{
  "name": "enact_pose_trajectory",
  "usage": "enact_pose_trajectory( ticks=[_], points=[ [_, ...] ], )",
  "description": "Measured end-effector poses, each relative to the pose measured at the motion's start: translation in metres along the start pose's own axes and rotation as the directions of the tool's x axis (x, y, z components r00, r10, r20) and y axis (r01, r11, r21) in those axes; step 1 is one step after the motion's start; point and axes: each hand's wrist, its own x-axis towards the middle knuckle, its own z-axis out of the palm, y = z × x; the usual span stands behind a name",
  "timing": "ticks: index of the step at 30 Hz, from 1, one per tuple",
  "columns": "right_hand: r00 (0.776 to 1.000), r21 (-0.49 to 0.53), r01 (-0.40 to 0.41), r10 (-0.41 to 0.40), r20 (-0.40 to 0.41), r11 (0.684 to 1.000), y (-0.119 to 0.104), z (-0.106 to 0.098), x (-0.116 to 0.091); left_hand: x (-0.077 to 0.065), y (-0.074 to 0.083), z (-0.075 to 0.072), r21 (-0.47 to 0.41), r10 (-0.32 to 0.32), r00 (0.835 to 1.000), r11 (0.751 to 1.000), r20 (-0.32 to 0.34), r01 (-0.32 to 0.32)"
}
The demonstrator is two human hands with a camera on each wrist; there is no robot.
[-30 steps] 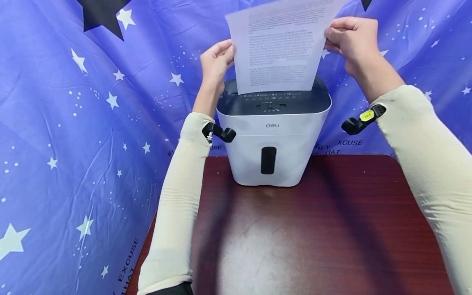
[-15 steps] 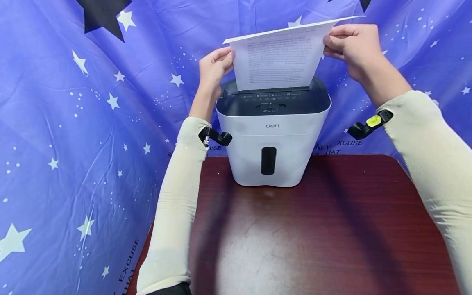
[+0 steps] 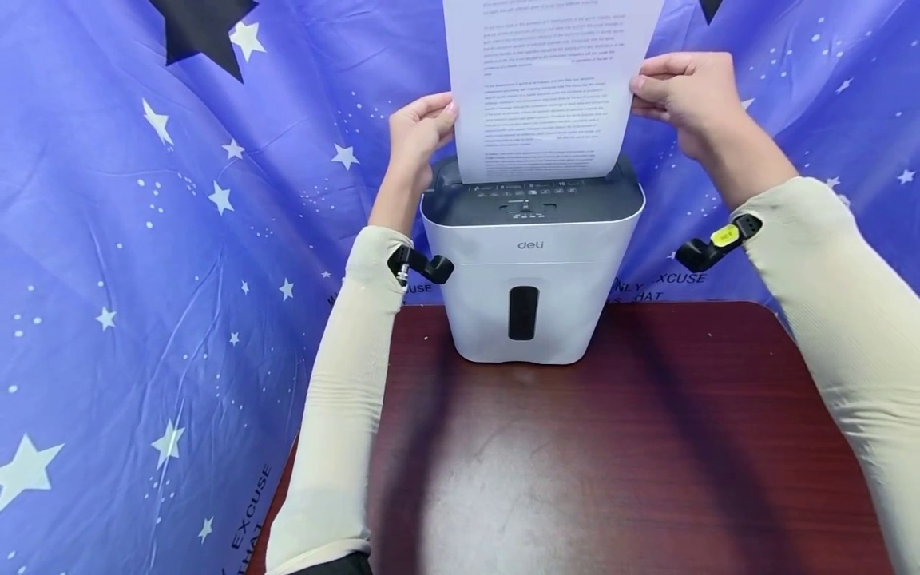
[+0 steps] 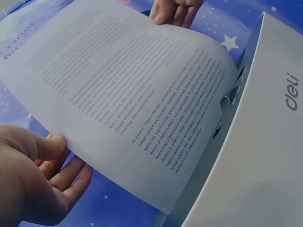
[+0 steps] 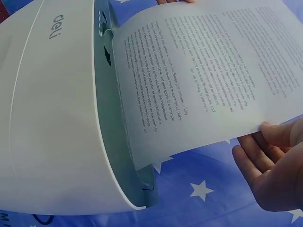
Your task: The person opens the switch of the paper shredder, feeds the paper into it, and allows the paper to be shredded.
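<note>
A printed sheet of paper point(image 3: 539, 96) stands over the top of a white paper shredder point(image 3: 528, 295) marked "deli", its lower edge at the slot in the dark lid. My left hand point(image 3: 420, 132) pinches the sheet's left edge between thumb and fingers. On the opposite edge, my right hand point(image 3: 690, 96) pinches the paper likewise. In the left wrist view the sheet point(image 4: 132, 94) bows slightly, its bottom edge along the lid of the shredder point(image 4: 255, 142). The right wrist view shows thumb and fingers of the right hand point(image 5: 274, 163) at the paper's border point(image 5: 199, 85).
The shredder stands at the back of a dark red wooden table point(image 3: 611, 447). Behind and to the left hangs a blue cloth point(image 3: 216, 239) with stars. Both forearms wear cream sleeves point(image 3: 345, 383) with small black cameras at the wrists.
Both hands moved down slightly from one second ago. The sheet's upper part, folded back half a second ago, now stands up with more text facing me. Both hands keep their grip.
</note>
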Motion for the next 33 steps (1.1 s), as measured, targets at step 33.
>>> enact_pose_trajectory(
  ticks=[33],
  points=[
    [0.994,-0.134,0.05,-0.062,-0.087,0.99,-0.006,0.007,0.007,0.012,0.0,0.008,-0.045,-0.013,1.0,0.999,-0.013,0.013]
  ],
)
